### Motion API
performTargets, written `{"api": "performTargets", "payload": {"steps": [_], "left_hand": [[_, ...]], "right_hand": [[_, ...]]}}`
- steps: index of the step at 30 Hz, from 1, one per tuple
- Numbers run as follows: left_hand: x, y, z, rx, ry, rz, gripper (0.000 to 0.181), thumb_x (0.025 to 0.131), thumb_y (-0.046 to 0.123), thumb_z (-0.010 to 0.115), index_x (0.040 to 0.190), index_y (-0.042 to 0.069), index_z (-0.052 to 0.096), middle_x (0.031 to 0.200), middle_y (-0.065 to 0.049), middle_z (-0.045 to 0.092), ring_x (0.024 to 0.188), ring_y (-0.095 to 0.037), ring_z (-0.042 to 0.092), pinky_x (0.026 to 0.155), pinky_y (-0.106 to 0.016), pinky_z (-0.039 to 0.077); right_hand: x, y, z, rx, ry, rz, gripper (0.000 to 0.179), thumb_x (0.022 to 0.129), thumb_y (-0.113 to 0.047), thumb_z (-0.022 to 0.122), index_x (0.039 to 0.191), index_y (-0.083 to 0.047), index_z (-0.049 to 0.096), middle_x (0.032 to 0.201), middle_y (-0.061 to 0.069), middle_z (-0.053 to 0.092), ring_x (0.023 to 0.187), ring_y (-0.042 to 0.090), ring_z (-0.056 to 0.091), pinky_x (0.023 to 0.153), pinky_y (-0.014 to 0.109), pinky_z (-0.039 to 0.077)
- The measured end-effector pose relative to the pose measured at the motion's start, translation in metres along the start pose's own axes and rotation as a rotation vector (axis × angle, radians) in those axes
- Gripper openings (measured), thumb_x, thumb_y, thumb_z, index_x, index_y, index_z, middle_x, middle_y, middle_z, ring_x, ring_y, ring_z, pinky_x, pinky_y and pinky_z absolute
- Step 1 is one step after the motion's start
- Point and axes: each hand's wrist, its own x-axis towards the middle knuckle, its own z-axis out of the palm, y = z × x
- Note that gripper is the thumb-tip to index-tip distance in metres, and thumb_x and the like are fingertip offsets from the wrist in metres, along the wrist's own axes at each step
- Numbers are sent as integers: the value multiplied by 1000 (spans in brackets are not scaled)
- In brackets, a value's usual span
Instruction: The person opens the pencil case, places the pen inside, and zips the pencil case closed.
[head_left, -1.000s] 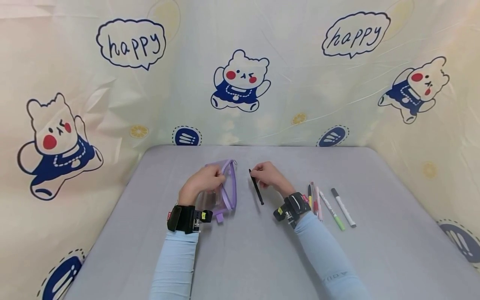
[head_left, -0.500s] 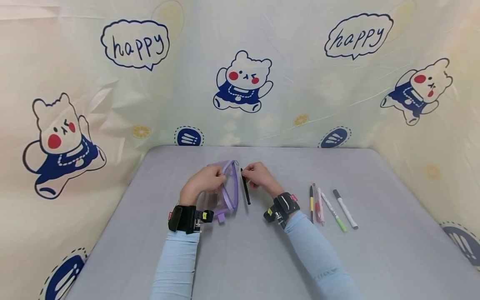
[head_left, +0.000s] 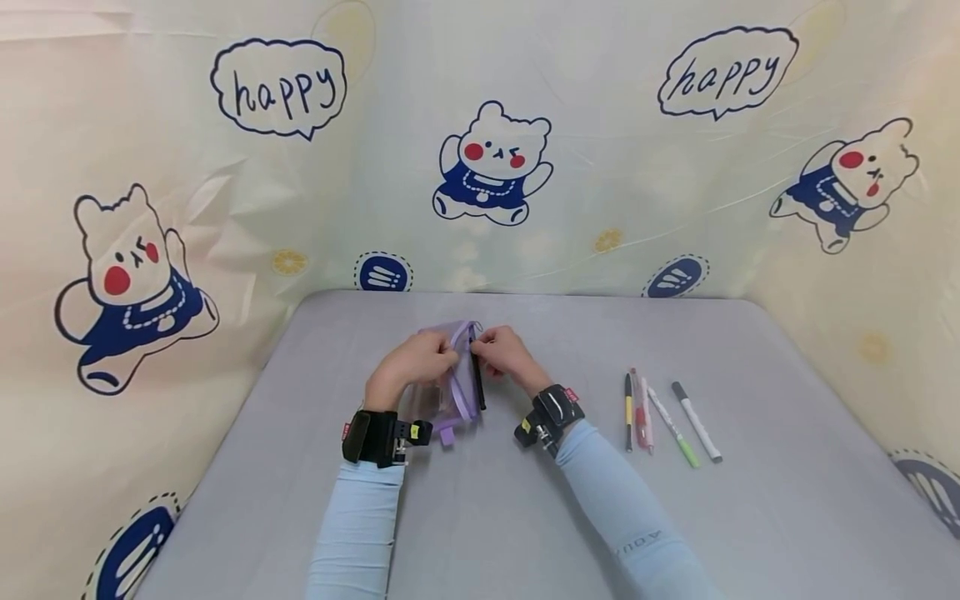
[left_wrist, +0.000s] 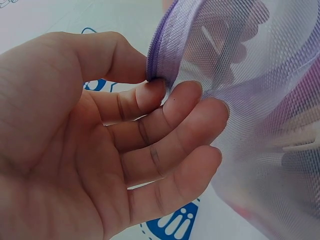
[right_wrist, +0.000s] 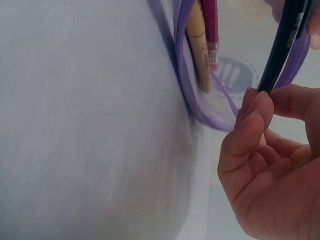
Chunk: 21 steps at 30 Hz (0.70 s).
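Observation:
A see-through mesh pencil case (head_left: 442,408) with purple zipper edging lies mid-table, its mouth facing right. My left hand (head_left: 416,358) pinches the zipper edge between thumb and index finger, as the left wrist view shows, its other fingers loosely bent against the mesh. My right hand (head_left: 510,350) pinches a black pen (head_left: 477,375) near one end, right at the case's mouth. In the right wrist view the pen overlaps the purple rim (right_wrist: 185,85). A tan pen (right_wrist: 200,50) and a magenta pen (right_wrist: 212,30) show inside the case.
To the right on the grey table (head_left: 570,533) lie a yellow-and-black pen (head_left: 628,412), a pink pen (head_left: 642,417), a white pen with a green end (head_left: 675,429) and a white marker with a grey cap (head_left: 697,422). A printed curtain (head_left: 600,167) stands behind.
My right hand has carried the black pen left, from a gap beside the pencil case to its mouth. My left hand keeps its pinch on the case edge.

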Motion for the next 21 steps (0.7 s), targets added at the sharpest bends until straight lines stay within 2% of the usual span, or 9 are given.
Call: {"api": "performTargets", "payload": {"steps": [4, 8, 13, 21], "left_hand": [[1, 1, 1, -16, 3, -6, 15, 93, 18, 49, 81, 9, 52, 69, -2, 53, 58, -17, 52, 53, -27, 41], [1, 2, 1, -22, 6, -6, 15, 93, 18, 49, 80, 9, 51, 68, -1, 53, 57, -17, 51, 53, -27, 40], [0, 2, 2, -18, 3, -8, 15, 93, 19, 50, 81, 10, 51, 68, -1, 53, 58, -17, 51, 53, -27, 40], [-1, 3, 2, 1, 2, -26, 16, 94, 19, 49, 82, 10, 51, 70, -1, 53, 59, -17, 53, 55, -28, 41]], "right_hand": [[4, -2, 3, -21, 9, -26, 19, 90, -17, 57, 78, -5, 65, 54, -1, 51, 47, 16, 48, 43, 26, 39], [9, -2, 6, -51, 26, -18, 19, 89, -17, 58, 76, -6, 66, 53, 0, 53, 46, 15, 50, 43, 25, 40], [7, -3, 5, -37, 10, -4, 22, 90, -19, 57, 80, -3, 69, 59, 3, 62, 46, 13, 54, 47, 26, 46], [-2, 4, 1, -71, -35, -36, 26, 93, -22, 56, 86, -2, 71, 70, 11, 71, 46, 12, 57, 47, 25, 47]]}}
